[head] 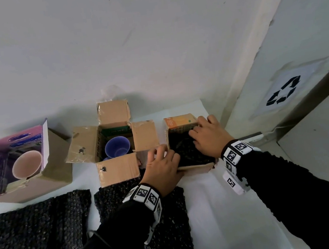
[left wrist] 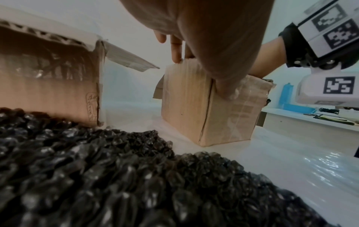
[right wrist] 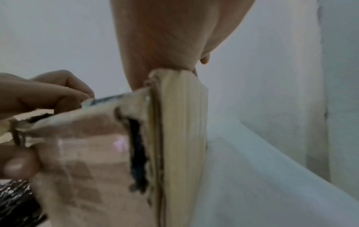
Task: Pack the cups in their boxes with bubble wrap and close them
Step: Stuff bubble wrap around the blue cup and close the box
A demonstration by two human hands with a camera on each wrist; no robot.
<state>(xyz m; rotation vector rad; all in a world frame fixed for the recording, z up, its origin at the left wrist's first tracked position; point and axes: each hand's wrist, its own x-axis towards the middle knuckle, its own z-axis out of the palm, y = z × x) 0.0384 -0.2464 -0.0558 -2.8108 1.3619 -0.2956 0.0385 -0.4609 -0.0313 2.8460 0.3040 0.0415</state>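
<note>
Your left hand (head: 162, 167) grips the near-left corner of the small box (head: 194, 166) at the table's (head: 219, 209) right end, thumb on its front wall, while your right hand (head: 208, 135) presses curled fingers into the black bubble wrap (head: 187, 152) filling it.

Left hand (head: 162, 167) at lower centre of the head view, fingers curled, thumb pressed down. Right hand (head: 209, 135) right of centre, fingers bent downward. Black-sleeved forearms.
</note>
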